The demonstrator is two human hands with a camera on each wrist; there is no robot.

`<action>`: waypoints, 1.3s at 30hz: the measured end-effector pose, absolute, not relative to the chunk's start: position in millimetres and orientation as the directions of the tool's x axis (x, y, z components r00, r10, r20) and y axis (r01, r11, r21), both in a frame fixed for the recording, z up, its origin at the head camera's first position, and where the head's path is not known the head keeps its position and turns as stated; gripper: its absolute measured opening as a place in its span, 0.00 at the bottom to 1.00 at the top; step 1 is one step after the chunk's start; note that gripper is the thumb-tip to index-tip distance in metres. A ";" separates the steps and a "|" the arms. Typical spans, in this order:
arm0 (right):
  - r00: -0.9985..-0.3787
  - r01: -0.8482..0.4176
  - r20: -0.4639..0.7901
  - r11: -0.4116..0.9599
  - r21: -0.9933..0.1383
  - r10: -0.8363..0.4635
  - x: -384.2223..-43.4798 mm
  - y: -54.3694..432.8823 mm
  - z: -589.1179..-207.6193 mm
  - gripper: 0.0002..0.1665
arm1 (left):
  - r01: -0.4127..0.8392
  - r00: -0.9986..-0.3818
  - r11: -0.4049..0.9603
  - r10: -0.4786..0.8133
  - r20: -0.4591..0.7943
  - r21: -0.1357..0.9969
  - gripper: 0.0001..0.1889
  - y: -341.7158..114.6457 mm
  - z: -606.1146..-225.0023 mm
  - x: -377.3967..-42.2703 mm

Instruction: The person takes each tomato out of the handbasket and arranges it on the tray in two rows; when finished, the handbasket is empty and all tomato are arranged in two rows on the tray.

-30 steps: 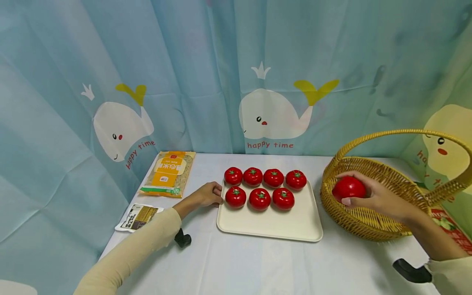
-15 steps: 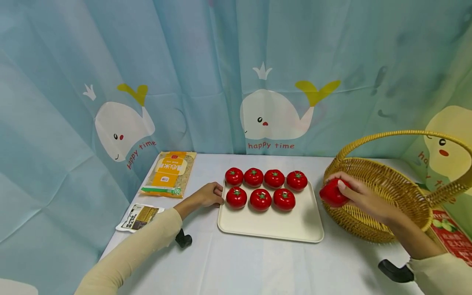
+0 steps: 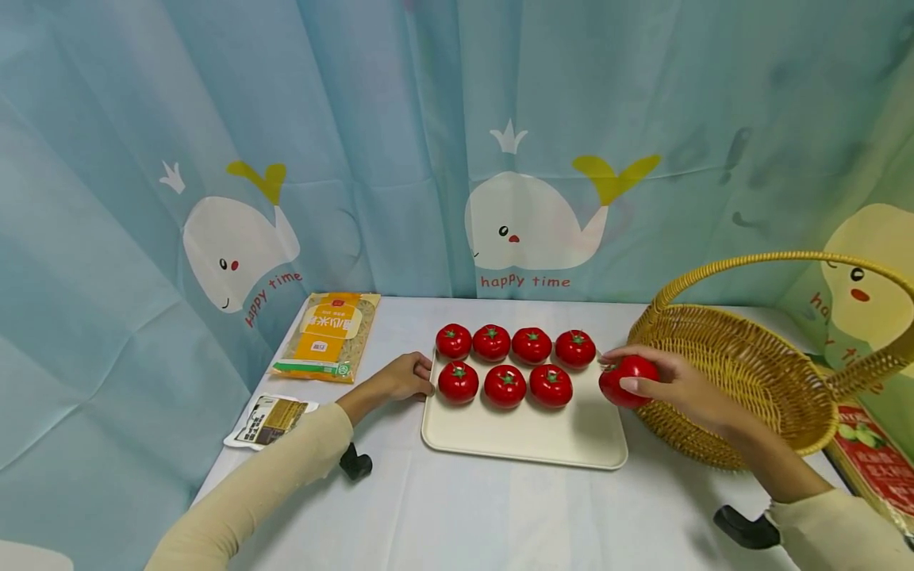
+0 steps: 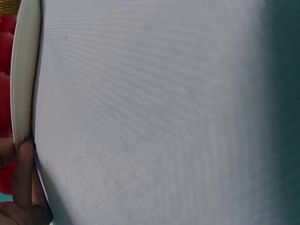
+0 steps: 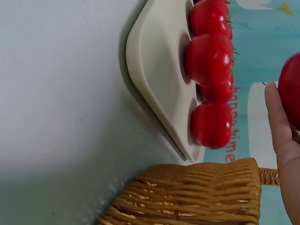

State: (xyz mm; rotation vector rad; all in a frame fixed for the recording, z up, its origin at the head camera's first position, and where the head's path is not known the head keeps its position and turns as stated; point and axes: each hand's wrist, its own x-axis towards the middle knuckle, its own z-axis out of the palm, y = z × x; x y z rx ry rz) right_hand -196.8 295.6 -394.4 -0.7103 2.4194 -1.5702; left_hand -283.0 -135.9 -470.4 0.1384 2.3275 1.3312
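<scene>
My right hand (image 3: 673, 381) grips a red tomato (image 3: 625, 384) above the right edge of a cream tray (image 3: 521, 440), between the tray and a wicker basket (image 3: 757, 381). In the right wrist view that tomato (image 5: 293, 89) shows only partly at the right border. Two rows of tomatoes (image 3: 504, 387) sit on the tray, filling its back and left part. At the tray's left side my left hand (image 3: 405, 377) pinches the rim. The left wrist view shows the thumb inside the rim and a finger (image 4: 23, 178) along its outer face.
The basket's tall handle (image 3: 778, 255) arches above it, right of the tray. To the left lie an orange grain packet (image 3: 324, 337) and a small white-edged packet (image 3: 267, 420). A red package (image 3: 874, 452) lies at the far right. A patterned curtain (image 3: 400, 159) hangs behind the table.
My right hand has carried the tomato leftward, from over the basket to the tray's right edge. The left hand stays at the tray's rim.
</scene>
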 end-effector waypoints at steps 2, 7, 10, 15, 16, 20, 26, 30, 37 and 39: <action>-0.868 -0.293 0.112 0.316 -0.903 -0.484 -197.2 294.0 -396.9 0.24 | -0.134 -0.893 0.529 0.303 -0.334 0.838 0.22 -136.0 -470.7 -283.2; -0.865 -0.279 0.102 0.302 -0.912 -0.491 -197.5 291.0 -404.9 0.29 | -0.133 -0.893 0.528 0.303 -0.332 0.839 0.22 -136.3 -471.2 -283.5; -0.871 -0.257 0.082 0.308 -0.916 -0.484 -197.3 288.9 -408.5 0.31 | -0.130 -0.894 0.531 0.303 -0.331 0.837 0.23 -136.4 -471.4 -283.7; -0.872 -0.241 0.066 0.309 -0.920 -0.485 -196.4 283.8 -412.9 0.29 | -0.131 -0.892 0.530 0.305 -0.333 0.838 0.23 -136.1 -471.1 -283.6; -0.870 -0.247 0.071 0.307 -0.919 -0.487 -196.4 282.7 -414.2 0.28 | -0.133 -0.892 0.529 0.305 -0.334 0.838 0.23 -136.1 -471.1 -283.4; -0.860 -0.287 0.111 0.293 -0.912 -0.498 -196.5 278.5 -419.2 0.27 | -0.130 -0.892 0.524 0.310 -0.330 0.842 0.23 -135.4 -470.5 -282.3; -0.862 -0.315 0.147 0.285 -0.905 -0.486 -196.7 273.8 -426.0 0.30 | -0.120 -0.897 0.518 0.309 -0.315 0.847 0.23 -135.0 -470.5 -281.9; -0.885 -0.286 0.132 0.296 -0.911 -0.447 -195.1 269.8 -428.0 0.30 | -0.122 -0.897 0.523 0.305 -0.318 0.844 0.23 -135.0 -469.7 -281.4; -0.920 -0.209 0.085 0.295 -0.933 -0.383 -191.6 261.7 -436.1 0.31 | -0.120 -0.896 0.535 0.304 -0.323 0.836 0.23 -134.7 -467.2 -280.2; -0.921 -0.213 0.096 0.280 -0.936 -0.378 -191.1 260.1 -439.3 0.31 | -0.123 -0.896 0.536 0.302 -0.326 0.835 0.23 -134.4 -467.3 -280.5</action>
